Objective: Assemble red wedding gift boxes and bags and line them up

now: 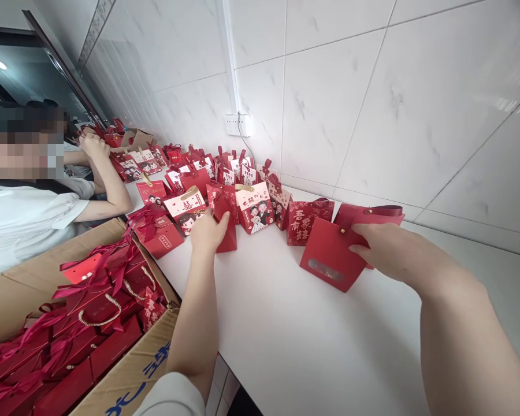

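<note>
My right hand [383, 249] is closed on the upper right edge of a red gift box [327, 254] that has a clear window low on its face. This box tilts in front of another red box with a dark ribbon handle [385, 211]. Over on the left, my left hand [208, 232] has its thumb against the side of a red gift box [227, 231]; its other fingers are partly hidden. Beside that hand stands a white-topped box with a cartoon figure [186, 209]. A cartoon couple box [255, 211] and a red box with white characters [301, 222] stand between my hands.
A cardboard carton [156, 346] at lower left holds several red boxes with ribbons and rope handles. More gift boxes [190, 173] crowd the white table [294, 335] along the tiled wall, below a socket [237, 125]. At left sits a person in white [34, 225].
</note>
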A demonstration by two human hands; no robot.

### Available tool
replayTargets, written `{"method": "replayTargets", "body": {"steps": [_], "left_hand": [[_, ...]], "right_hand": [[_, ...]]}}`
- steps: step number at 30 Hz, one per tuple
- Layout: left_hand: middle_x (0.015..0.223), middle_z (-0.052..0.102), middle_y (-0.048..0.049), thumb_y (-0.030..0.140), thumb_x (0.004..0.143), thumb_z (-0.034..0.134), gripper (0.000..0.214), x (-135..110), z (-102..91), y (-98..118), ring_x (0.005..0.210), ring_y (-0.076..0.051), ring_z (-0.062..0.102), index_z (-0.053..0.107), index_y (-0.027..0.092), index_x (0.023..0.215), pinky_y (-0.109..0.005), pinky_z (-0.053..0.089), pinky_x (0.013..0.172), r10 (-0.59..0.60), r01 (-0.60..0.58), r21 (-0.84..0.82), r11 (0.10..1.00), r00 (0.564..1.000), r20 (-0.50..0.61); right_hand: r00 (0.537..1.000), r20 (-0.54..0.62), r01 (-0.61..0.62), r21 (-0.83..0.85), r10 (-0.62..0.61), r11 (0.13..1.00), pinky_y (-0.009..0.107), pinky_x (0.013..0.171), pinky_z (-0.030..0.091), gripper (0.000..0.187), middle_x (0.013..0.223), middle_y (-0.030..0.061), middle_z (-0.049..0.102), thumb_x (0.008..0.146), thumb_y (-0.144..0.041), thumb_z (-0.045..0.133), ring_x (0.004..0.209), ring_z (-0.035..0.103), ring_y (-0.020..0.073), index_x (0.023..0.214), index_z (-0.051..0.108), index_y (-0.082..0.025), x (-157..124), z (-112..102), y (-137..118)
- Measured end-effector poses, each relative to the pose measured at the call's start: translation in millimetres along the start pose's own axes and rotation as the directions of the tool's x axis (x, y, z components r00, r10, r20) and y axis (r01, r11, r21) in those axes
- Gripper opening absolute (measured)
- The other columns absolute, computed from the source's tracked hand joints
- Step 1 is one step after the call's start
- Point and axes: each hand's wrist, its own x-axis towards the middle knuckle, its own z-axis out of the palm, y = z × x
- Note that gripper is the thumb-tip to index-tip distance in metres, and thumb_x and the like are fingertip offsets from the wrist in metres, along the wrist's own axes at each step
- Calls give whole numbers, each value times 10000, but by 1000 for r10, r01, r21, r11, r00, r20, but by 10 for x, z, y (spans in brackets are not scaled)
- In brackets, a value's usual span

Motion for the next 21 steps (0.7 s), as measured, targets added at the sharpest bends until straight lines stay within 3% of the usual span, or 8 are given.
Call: {"method": "replayTargets", "body": {"steps": [5,8,11,16,19,21], "left_hand": [[1260,590,-294,753,707,545,1137,-207,129,238,1172,-410,577,182,11,1488,-441,471,868,-25,19,27,999,968,248],[1431,398,-346,697,698,603,1220,-323,194,358,1243,-411,523,41,-24,1507,-417,467,874,23,-43,48,998,934,355],[1490,314,-331,611,763,577,1072,-340,190,366,1253,-413,507,101,5,1508,-434,459,884,63,-101,73,992,912,405],[1154,661,-190,460,787,568,676,-174,56,89,919,-318,672,391,152,1362,-379,493,698,95,-56,-97,994,882,462],[1036,688,-119,393,699,674,567,-104,-5,-65,774,-250,672,492,203,1202,-314,484,591,124,22,-264,964,843,523],[1060,672,-113,397,661,723,571,-79,-2,-124,807,-255,666,512,208,1157,-321,500,608,141,47,-323,945,833,535]], "right_hand": [[1000,12,0,12,0,1000,320,460,302,170,655,36,578,819,-249,469,504,490,180,657,424,-223,-7,4,-24],[1000,14,1,14,-1,1000,312,460,300,166,649,33,574,814,-232,475,498,487,168,653,436,-216,-15,-10,-37],[1000,23,-9,2,9,1000,305,463,296,161,644,22,569,826,-222,463,490,478,156,667,441,-213,0,10,-16],[1000,12,17,15,-18,1000,305,463,288,161,650,20,575,831,-235,471,486,472,150,673,447,-211,39,56,32],[1000,24,11,3,-11,1000,308,464,295,170,655,24,576,845,-220,454,499,481,155,675,443,-212,33,33,2],[999,37,-1,-3,1,1000,307,467,307,176,667,25,581,858,-212,441,515,493,160,682,444,-213,21,5,-33]]}}
